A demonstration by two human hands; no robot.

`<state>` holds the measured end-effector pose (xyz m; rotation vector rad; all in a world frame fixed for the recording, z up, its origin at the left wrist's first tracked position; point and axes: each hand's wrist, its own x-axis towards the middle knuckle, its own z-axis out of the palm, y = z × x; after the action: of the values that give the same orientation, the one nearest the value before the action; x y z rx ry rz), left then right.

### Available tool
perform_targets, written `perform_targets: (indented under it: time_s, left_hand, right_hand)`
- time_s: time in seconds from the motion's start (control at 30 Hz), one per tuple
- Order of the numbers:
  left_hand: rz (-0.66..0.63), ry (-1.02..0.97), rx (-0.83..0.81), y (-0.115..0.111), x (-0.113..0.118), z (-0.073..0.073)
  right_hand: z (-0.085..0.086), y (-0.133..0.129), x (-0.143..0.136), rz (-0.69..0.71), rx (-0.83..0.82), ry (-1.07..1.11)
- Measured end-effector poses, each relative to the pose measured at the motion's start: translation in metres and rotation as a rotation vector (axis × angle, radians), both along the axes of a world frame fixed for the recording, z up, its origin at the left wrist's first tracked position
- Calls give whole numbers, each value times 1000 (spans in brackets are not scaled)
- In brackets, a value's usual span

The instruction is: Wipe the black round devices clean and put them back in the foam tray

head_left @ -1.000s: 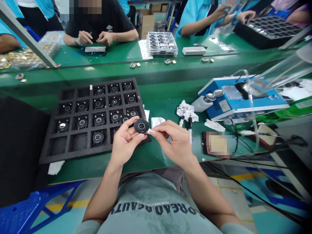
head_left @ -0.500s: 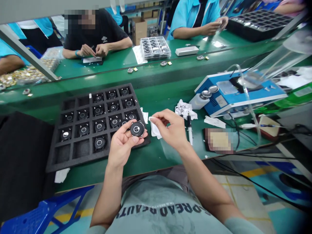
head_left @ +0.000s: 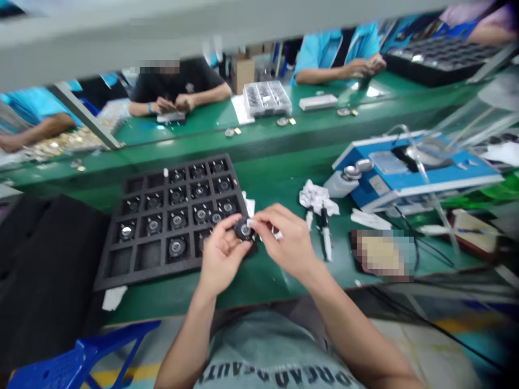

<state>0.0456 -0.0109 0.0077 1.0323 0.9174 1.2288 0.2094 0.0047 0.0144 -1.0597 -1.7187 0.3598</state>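
A round black watch body [head_left: 244, 229] is held by its edge between the thumb and fingers of my left hand [head_left: 225, 254]. My right hand [head_left: 286, 237] pinches a small white piece [head_left: 250, 222] against the face of the watch body. Behind and left of my hands lies a black foam tray [head_left: 148, 274] with rows of square pockets. Several pockets hold similar round black watch bodies, and some at the left end are bare. White paper, partly hidden, lies behind my right hand.
To the right are crumpled white tissue [head_left: 318, 197], a syringe [head_left: 326, 232], a white bottle [head_left: 343, 181] and a blue machine [head_left: 417, 167]. Black foam [head_left: 44, 270] stands at left, above a blue stool [head_left: 89, 351]. People work across the green bench [head_left: 267, 167].
My right hand has come over to my left hand, bringing the white piece onto the watch body. The whole view has shifted, with the bench things now lower and further right.
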Motion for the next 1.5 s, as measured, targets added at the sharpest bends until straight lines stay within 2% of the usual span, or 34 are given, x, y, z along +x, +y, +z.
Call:
perform_targets:
  time_s: [0.13, 0.23, 0.37, 0.47, 0.67, 0.77, 0.87, 0.93, 1.03, 1.17, 1.33, 1.43, 1.5]
  left_hand:
    - [-12, 56, -11, -7, 1, 8]
    - [14, 73, -22, -9, 0, 10]
    - [57, 134, -25, -13, 0, 8]
    - [59, 179, -10, -15, 0, 5]
    - [57, 172, 37, -13, 2, 0]
    - [107, 125, 51, -11, 2, 0]
    - [91, 94, 62, -6, 2, -1]
    - [74, 86, 59, -2, 2, -3]
    - [55, 104, 75, 0, 3, -5]
    - [85, 131, 130, -1, 5, -7]
    - [91, 107, 128, -2, 3, -8]
    - [86, 113, 118, -2, 3, -7]
    - [100, 131, 126, -2, 4, -8]
  right_hand:
    - [5, 3, -19, 12, 48, -71]
    - [0, 6, -21, 1, 90, -82]
    - [-11, 10, 5, -5, -31, -155]
    - [-11, 10, 20, 14, -113, -168]
    - [5, 4, 2, 18, -129, -27]
    - [0, 4, 7, 28, -233, -53]
    - [-5, 4, 23, -15, -306, -44]
    - [-2, 2, 26, -48, -298, 22]
    - [13, 0, 14, -37, -236, 88]
    - [25, 0, 2, 3, -227, 53]
    - [7, -1, 25, -53, -420, -120]
    - [-2, -2, 35, -64, -428, -64]
    - [-1, -4, 35, -66, -382, -15]
